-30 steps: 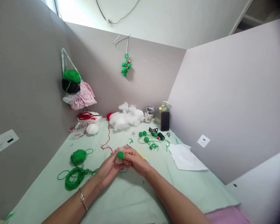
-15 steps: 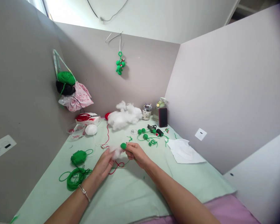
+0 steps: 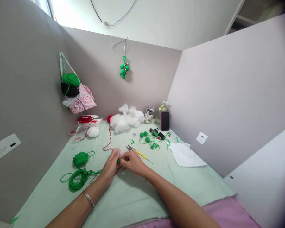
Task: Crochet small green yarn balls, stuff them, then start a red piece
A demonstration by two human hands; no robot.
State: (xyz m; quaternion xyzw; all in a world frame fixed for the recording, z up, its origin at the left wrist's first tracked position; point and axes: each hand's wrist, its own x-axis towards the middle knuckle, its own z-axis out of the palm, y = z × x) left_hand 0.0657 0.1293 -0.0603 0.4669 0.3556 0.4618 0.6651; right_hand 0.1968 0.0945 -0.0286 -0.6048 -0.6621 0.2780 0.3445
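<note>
Left hand (image 3: 112, 164) and right hand (image 3: 133, 163) are pinching together on a green ball (image 3: 118, 161) topped with stuffing (image 3: 121, 153), centre-scene, just near of the snips (image 3: 130, 148), apparently packing it; steady fingertip pressure is looking needed next.

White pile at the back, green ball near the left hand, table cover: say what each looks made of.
White pile: loose stuffing fibre, probably polyester; matte, wispy edges. Green ball: wound yarn, matte, strands trailing off; fibre unclear. Table cover: thin pale green cloth, soft creases, no shine. The left hand and right hand pinch a tuft of similar fluff.
</note>
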